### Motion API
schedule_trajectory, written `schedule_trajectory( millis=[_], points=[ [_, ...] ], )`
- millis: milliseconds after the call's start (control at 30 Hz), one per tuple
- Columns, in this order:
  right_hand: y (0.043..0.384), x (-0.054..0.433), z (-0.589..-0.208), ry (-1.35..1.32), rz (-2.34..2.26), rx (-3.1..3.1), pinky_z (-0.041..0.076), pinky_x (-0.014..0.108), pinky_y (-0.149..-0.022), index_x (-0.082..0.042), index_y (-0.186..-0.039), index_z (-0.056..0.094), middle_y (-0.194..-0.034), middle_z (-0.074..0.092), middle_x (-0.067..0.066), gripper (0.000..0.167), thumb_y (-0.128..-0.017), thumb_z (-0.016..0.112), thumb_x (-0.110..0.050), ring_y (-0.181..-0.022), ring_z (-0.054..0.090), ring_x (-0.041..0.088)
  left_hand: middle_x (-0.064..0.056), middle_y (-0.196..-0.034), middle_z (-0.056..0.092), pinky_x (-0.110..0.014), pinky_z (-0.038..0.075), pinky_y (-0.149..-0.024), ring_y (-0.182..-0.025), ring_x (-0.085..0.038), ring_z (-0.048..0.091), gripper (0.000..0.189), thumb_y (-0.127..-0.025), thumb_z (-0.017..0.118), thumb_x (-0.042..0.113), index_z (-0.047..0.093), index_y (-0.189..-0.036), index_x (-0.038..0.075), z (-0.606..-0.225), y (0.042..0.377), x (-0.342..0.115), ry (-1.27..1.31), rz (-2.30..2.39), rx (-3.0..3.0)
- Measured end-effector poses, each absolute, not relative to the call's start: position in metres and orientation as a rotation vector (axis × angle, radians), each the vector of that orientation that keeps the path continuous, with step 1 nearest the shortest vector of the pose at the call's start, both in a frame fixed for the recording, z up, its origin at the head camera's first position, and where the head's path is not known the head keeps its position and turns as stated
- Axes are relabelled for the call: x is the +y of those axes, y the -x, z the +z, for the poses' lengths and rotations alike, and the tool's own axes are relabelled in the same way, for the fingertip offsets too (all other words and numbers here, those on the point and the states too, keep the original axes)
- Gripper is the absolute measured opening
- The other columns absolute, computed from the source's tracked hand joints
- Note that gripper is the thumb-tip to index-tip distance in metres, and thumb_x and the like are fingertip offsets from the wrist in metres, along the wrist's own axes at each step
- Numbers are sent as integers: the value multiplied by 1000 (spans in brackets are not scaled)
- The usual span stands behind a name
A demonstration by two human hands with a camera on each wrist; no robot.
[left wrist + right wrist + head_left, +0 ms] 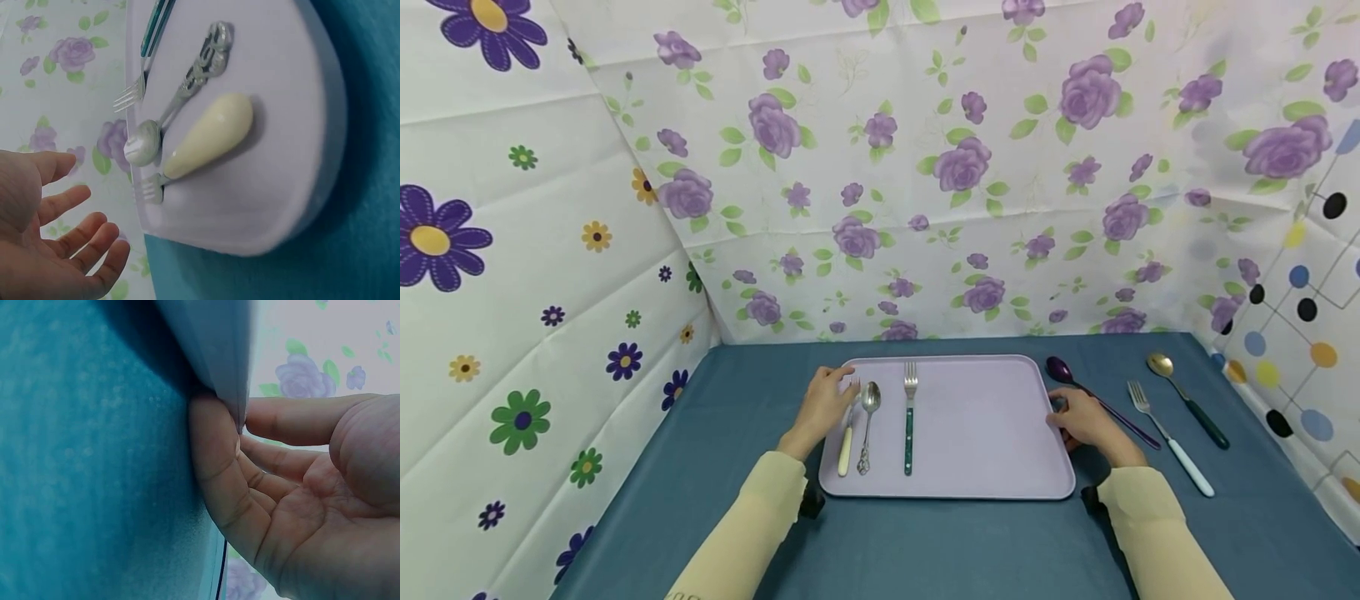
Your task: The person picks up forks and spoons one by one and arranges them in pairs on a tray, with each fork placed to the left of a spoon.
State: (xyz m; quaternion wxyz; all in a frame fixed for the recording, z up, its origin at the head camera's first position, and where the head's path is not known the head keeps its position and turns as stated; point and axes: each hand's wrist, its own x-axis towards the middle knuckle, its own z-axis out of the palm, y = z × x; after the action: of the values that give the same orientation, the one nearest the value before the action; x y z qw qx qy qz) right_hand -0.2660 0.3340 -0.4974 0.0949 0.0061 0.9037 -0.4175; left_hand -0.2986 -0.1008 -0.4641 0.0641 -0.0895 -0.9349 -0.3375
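Lilac tray [985, 425], left hand [818, 406] at its left edge, right hand [1088, 417] gripping its right, silver spoon [870, 399], green-handled fork [909, 440] on it, purple spoon [1061, 371] beside it

In the head view, the left grip [823, 404] hides part of the tray [985, 433]. The top edge crops the green-handled fork [152, 31] in the left wrist view and the tray in the right.

The desk [940, 550] was covered with plain blue-green cloth [677, 475]. A lilac tray [985, 425] with rounded corners sat near the middle. To its right, a purple spoon [1112, 412], a white-handled fork [1176, 451] and a gold spoon [1192, 408] with a green handle were noted, slanted, handles toward the near right. The fork lay between the spoons, touching neither.
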Motion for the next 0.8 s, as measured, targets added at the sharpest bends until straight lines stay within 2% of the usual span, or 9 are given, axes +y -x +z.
schedule_trajectory(
  millis=[167, 433, 633, 800],
  points=[
    [267, 335, -498, -14, -1250, 2665, 58, 39, -53, 19, -142, 44, -82, 62, 16, 53, -96, 63, 1, -56, 63, 20, -23, -131, 55, -55, 48, -92, -114, -37, 57, 49, -106, 62, 25, 57, -147, 0, -470, 298, -108, 237, -1049, -2853],
    [267, 334, -498, -17, -1250, 2664, 59, 40, -54, 18, -142, 44, -84, 63, 16, 53, -96, 63, 0, -57, 64, 21, -26, -134, 54, -56, 47, -96, -117, -38, 57, 53, -106, 61, 25, 51, -151, -1, -476, 298, -119, 166, -1039, -2903],
    [265, 334, -498, 2, -1251, 2666, 59, 40, -54, 18, -142, 44, -84, 62, 16, 53, -96, 63, 0, -57, 63, 22, -25, -128, 55, -52, 49, -91, -107, -33, 58, 55, -106, 61, 24, 49, -152, -4, -484, 296, -123, 141, -1082, -2938],
    [264, 334, -497, 0, -1245, 2676, 58, 40, -53, 18, -142, 44, -83, 62, 16, 53, -96, 63, 0, -56, 63, 21, -22, -116, 59, -48, 50, -84, -97, -29, 57, 56, -105, 62, 21, 47, -151, -8, -490, 298, -125, 173, -1108, -2925]
  ],
)
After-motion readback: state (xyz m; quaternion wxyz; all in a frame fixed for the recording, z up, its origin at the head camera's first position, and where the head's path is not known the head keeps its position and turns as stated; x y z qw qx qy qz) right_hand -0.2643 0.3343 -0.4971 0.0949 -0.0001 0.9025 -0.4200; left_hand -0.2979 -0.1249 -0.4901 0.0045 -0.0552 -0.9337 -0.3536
